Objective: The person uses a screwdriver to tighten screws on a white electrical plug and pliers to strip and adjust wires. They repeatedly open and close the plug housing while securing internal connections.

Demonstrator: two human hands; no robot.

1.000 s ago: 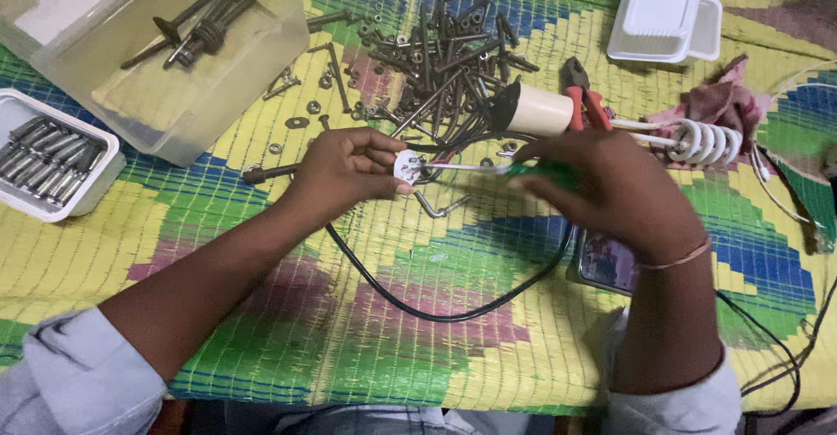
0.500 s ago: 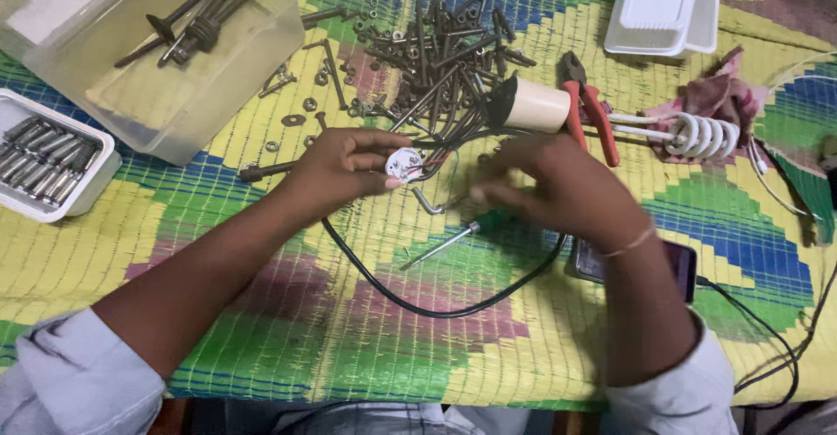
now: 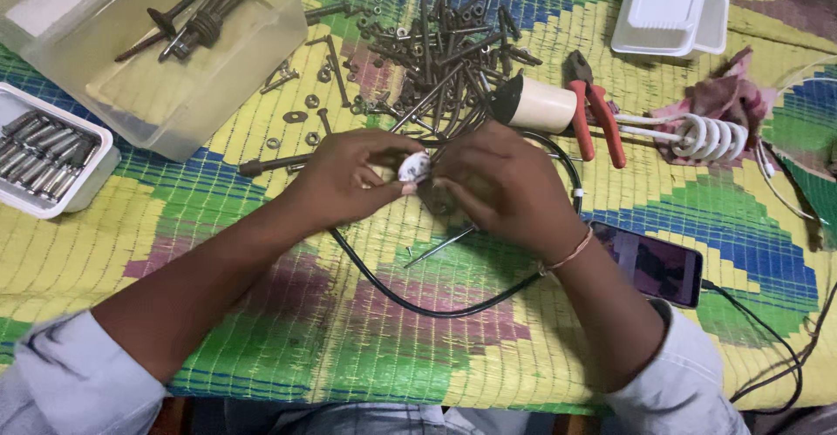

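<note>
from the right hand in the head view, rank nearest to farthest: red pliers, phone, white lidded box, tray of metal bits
1. Red pliers: just up and right of the right hand.
2. Phone: lower right, by the forearm.
3. White lidded box: top right corner.
4. Tray of metal bits: far left edge.

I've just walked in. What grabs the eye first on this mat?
At the centre, the left hand and right hand meet around a small white part. Behind them lies a heap of long bolts, with red-handled pliers to its right. A clear tub sits at the far left.
</note>
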